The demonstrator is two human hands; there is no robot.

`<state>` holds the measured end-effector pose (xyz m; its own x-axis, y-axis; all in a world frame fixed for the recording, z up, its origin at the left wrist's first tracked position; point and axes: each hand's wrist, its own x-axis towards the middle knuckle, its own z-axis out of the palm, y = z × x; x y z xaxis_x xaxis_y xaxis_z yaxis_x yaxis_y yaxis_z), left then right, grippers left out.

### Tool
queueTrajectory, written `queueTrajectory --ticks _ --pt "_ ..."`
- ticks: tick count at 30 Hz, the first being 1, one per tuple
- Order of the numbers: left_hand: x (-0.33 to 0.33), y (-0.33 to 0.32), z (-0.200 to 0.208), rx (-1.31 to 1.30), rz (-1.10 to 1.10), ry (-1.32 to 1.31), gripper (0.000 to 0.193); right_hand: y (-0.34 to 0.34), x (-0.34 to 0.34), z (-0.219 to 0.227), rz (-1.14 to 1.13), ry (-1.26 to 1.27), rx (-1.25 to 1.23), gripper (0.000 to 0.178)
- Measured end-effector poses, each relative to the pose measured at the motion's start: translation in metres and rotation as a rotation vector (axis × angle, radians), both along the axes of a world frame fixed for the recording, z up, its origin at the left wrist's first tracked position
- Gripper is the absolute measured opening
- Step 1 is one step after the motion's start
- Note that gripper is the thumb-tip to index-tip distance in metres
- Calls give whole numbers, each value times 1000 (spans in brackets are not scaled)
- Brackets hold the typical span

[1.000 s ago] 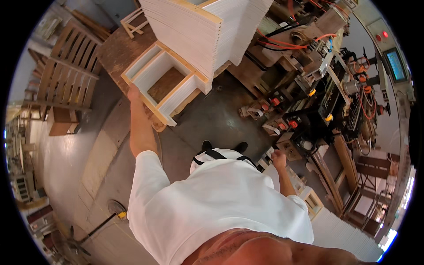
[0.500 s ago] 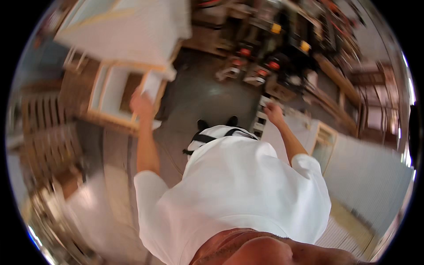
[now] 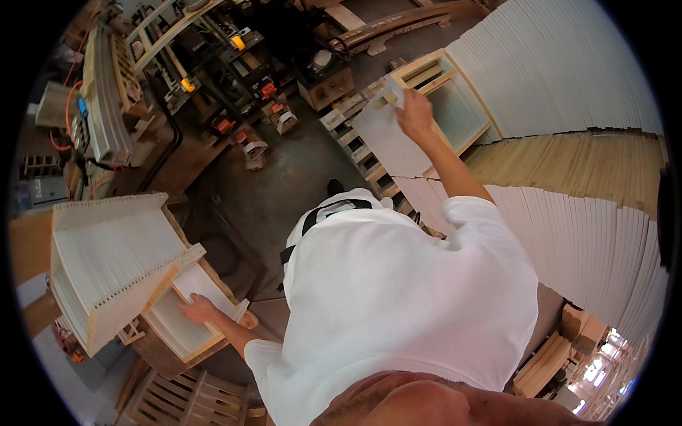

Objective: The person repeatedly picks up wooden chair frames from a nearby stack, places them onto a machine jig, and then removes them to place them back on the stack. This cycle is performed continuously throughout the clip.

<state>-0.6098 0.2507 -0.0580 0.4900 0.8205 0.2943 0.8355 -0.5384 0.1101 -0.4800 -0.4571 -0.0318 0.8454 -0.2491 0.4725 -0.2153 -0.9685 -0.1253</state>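
Note:
At the left, my left hand (image 3: 199, 309) reaches into a light wooden frame (image 3: 160, 302) with white panels. Its fingers are closed around what looks like the frame's inner bar. On the right, my right hand (image 3: 414, 113) is closed beside the left edge of another wooden-edged frame (image 3: 484, 106), which leans on a stack of white panels. A small white piece (image 3: 393, 92) shows right by its fingertips. Whether the fingers grip that piece cannot be made out.
Long rows of upright white panels (image 3: 561, 64) fill the right side, with bare wooden edges (image 3: 561, 167) between them. Slotted pallets (image 3: 366, 153) border that stack. A further white panel stack (image 3: 117, 248) stands at left. Machines with red parts (image 3: 268, 91) stand at the far left on grey floor (image 3: 298, 153).
My body has turned right, so the right-hand panel stack fills more of the view. My right hand has moved up beside the leaning frame. My left hand stays at the left frame, now lower in view.

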Motion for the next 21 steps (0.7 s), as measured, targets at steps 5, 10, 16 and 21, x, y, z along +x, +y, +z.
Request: queueTrajectory --ticks 5,10,16,21 --pt "61 -110 2 -375 -266 -421 52 -114 -76 -74 -295 652 312 27" --pt "117 -233 -16 -718 -698 -335 36 -89 -76 -42 -196 459 461 30" --pt "178 -351 20 -1145 -1030 -204 38 -55 -32 25 112 131 677 32" --pt "211 -409 64 -1873 -1105 -155 50 28 9 46 417 53 556 35"
